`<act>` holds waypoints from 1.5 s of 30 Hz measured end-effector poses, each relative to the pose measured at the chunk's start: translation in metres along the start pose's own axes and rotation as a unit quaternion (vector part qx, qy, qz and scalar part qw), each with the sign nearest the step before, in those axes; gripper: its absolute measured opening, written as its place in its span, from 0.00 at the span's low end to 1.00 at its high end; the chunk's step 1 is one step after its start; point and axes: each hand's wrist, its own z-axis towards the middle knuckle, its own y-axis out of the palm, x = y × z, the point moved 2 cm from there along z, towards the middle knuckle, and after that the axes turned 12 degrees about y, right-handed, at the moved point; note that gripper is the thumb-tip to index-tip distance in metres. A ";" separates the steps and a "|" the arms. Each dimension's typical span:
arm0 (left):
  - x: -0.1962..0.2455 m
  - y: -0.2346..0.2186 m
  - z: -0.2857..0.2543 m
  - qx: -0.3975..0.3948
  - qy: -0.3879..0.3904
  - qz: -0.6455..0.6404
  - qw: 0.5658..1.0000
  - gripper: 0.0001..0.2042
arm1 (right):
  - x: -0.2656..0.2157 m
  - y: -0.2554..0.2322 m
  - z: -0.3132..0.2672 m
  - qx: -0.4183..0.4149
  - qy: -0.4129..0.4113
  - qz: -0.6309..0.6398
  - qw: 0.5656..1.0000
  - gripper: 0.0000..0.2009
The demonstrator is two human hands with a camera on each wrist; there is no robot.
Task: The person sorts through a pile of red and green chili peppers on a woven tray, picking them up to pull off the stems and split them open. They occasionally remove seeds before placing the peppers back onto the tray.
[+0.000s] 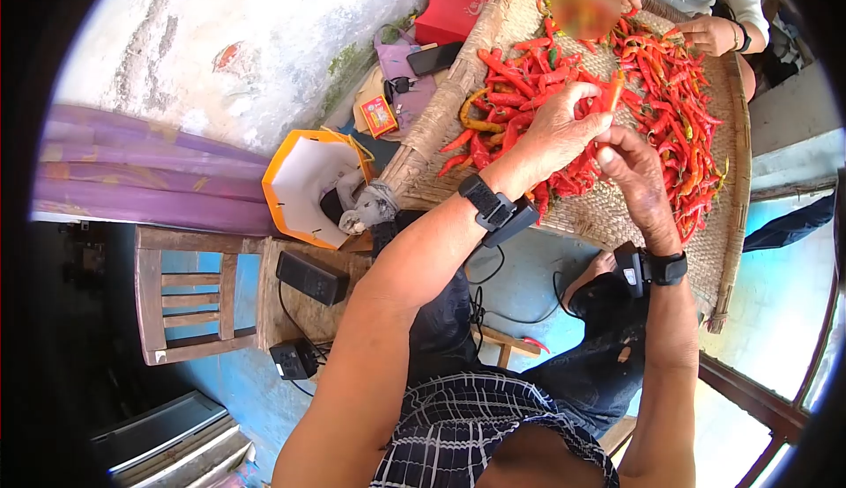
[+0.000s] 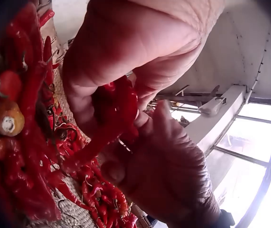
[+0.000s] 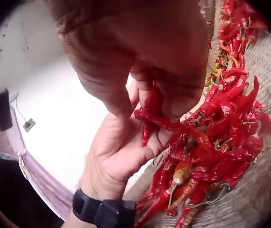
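Many red chili peppers (image 1: pixel 683 127) lie in heaps on a woven mat (image 1: pixel 414 158). Above them, the left hand (image 1: pixel 560 131) grips peppers in its curled fingers; in the left wrist view the left hand (image 2: pixel 140 42) is curled round red peppers (image 2: pixel 111 114). The right hand (image 1: pixel 643 180) meets it, thumb and fingertips together at the peppers. In the right wrist view the right hand (image 3: pixel 140 52) pinches a red pepper (image 3: pixel 157 118) over the left palm (image 3: pixel 121 147). The stem ends between the fingers are partly hidden.
Another person's hands (image 1: pixel 705 34) work at the mat's far edge. Left of the mat are a red box (image 1: pixel 454 11), a phone (image 1: pixel 434 59), sunglasses and an orange-rimmed container (image 1: pixel 304 180). A wooden chair (image 1: pixel 189 299) stands at the left, with cables below the mat.
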 end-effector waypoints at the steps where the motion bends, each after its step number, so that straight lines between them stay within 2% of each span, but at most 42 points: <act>1: -0.001 0.002 0.002 0.012 0.051 -0.024 0.998 0.18 | -0.002 -0.001 -0.001 0.034 -0.014 0.001 0.999 0.13; 2: -0.003 0.003 0.001 0.014 0.051 -0.025 0.998 0.18 | 0.001 -0.006 0.000 0.033 -0.014 0.000 0.999 0.13; 4: 0.011 0.003 -0.003 0.043 -0.055 -0.130 0.989 0.16 | 0.005 -0.018 0.003 0.065 0.028 0.066 0.995 0.14; 6: 0.012 -0.002 -0.001 0.045 -0.060 -0.110 0.991 0.15 | 0.006 -0.027 0.005 0.080 0.041 0.122 0.988 0.12; 8: 0.012 -0.002 0.000 0.045 -0.065 -0.091 0.993 0.14 | 0.003 -0.041 0.010 0.109 0.030 0.094 0.989 0.12; 9: 0.012 -0.002 0.000 0.038 -0.054 -0.083 0.994 0.14 | -0.001 -0.045 0.015 0.069 -0.021 0.141 0.987 0.08; 10: 0.013 -0.001 0.000 0.032 -0.042 -0.075 0.996 0.13 | -0.003 -0.046 0.019 0.071 -0.021 0.141 0.987 0.08; 12: 0.014 -0.001 -0.001 0.020 -0.064 -0.093 0.993 0.13 | -0.014 -0.050 0.023 0.219 -0.073 0.172 0.958 0.17; 13: 0.015 0.002 0.000 0.010 -0.085 -0.111 0.990 0.14 | -0.005 -0.066 0.025 0.215 -0.045 0.066 0.973 0.27; 14: 0.014 0.003 0.001 0.006 -0.081 -0.114 0.990 0.14 | 0.016 -0.075 0.034 0.243 -0.067 0.006 0.968 0.26; 16: 0.014 0.003 -0.001 -0.042 -0.038 -0.096 0.994 0.15 | 0.007 -0.057 0.024 0.168 -0.038 -0.067 0.983 0.27; 17: 0.014 0.005 -0.001 -0.053 -0.037 -0.105 0.992 0.14 | 0.000 -0.043 0.019 0.128 0.004 -0.066 0.990 0.26; 20: 0.020 0.008 -0.003 -0.085 -0.048 -0.103 0.990 0.12 | 0.001 -0.025 0.017 0.007 0.013 -0.048 0.999 0.21; 21: 0.022 0.008 -0.003 -0.080 -0.064 -0.112 0.988 0.10 | 0.002 -0.023 0.015 0.016 0.027 -0.026 0.999 0.17; 24: 0.018 0.007 -0.005 -0.098 -0.047 -0.103 0.989 0.10 | -0.004 -0.022 0.015 -0.031 0.033 0.007 0.999 0.16; 26: 0.016 0.006 -0.005 -0.094 -0.050 -0.087 0.991 0.09 | 0.002 -0.028 0.015 -0.019 0.047 -0.015 0.999 0.15; 28: 0.016 0.005 -0.006 -0.076 0.016 -0.008 0.997 0.09 | 0.001 -0.026 0.012 -0.073 0.085 -0.021 0.994 0.13; 29: 0.015 0.005 -0.005 -0.074 0.033 0.044 0.996 0.10 | 0.000 -0.025 0.011 -0.057 0.103 -0.022 0.993 0.09; 30: 0.014 0.005 -0.005 -0.073 0.033 0.044 0.996 0.10 | 0.003 -0.025 0.011 -0.058 0.103 -0.023 0.993 0.09; 32: 0.013 0.006 -0.005 -0.094 0.067 0.061 0.991 0.12 | 0.010 -0.029 0.013 -0.024 0.049 -0.037 0.998 0.06; 33: 0.015 0.006 -0.004 -0.096 0.057 0.072 0.991 0.12 | 0.010 -0.030 0.013 -0.025 0.048 -0.037 0.998 0.06; 35: 0.016 0.005 -0.004 -0.092 0.050 0.097 0.990 0.11 | 0.008 -0.035 0.015 0.053 0.032 -0.051 0.997 0.05; 36: 0.016 0.004 -0.004 -0.088 0.044 0.122 0.988 0.10 | 0.009 -0.039 0.015 0.052 0.032 -0.051 0.997 0.05; 38: 0.012 0.000 -0.001 -0.077 0.050 0.146 0.985 0.09 | 0.015 -0.055 0.017 0.078 0.113 -0.081 0.987 0.04; 40: 0.010 -0.005 0.000 -0.067 0.057 0.171 0.981 0.08 | 0.022 -0.072 0.025 0.084 0.121 -0.091 0.985 0.05; 41: 0.009 -0.006 0.001 -0.045 0.067 0.164 0.983 0.08 | 0.028 -0.081 0.032 0.097 0.071 0.041 0.992 0.06; 42: 0.009 -0.006 0.002 -0.025 0.077 0.154 0.985 0.07 | 0.030 -0.091 0.035 0.113 0.020 0.171 0.979 0.07; 43: 0.010 -0.007 0.002 -0.036 0.069 0.135 0.988 0.06 | 0.020 -0.087 0.033 0.200 -0.027 0.256 0.946 0.10; 45: 0.009 -0.006 0.002 -0.034 0.031 0.064 0.997 0.05 | 0.025 -0.097 0.037 0.235 -0.034 0.272 0.932 0.11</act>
